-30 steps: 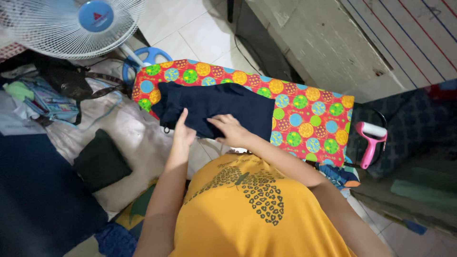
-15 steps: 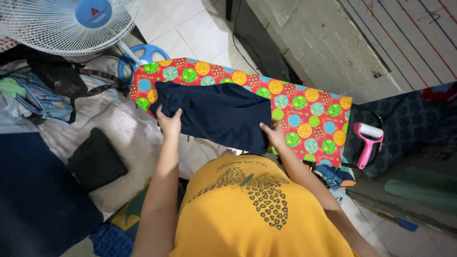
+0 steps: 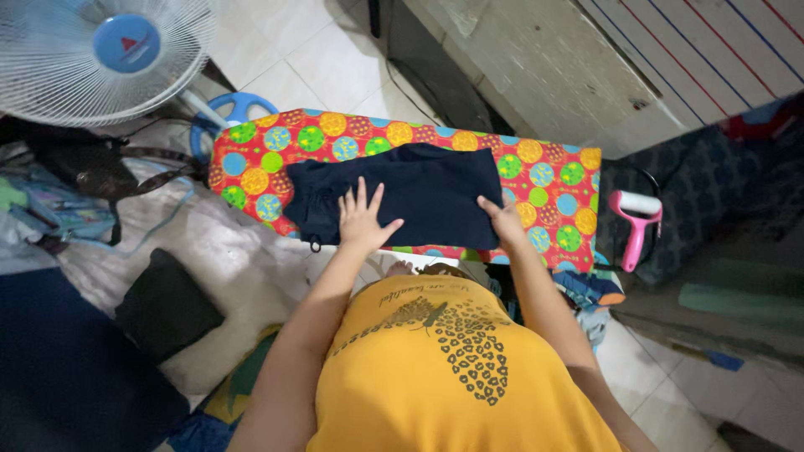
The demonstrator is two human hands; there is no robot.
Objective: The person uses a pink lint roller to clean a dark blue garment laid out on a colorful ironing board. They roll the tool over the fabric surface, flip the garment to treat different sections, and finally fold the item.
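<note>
A plain dark navy folded cloth garment (image 3: 410, 194) lies on a padded ironing surface (image 3: 553, 180) whose cover is bright red, printed all over with circles in yellow, green, blue and orange. The person's shirt (image 3: 452, 368) is mustard yellow with a dark spotted print. Beside the surface stands a pink-handled lint roller (image 3: 636, 224) with a white roll. The round electric fan (image 3: 100, 54) is white with a blue hub.

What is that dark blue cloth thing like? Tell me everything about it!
The dark blue garment is soft-looking plain cloth, folded into a rough rectangle and lying flat on the colourful dotted ironing board. The left hand presses on it with spread fingers; the right hand rests on its right edge.
</note>
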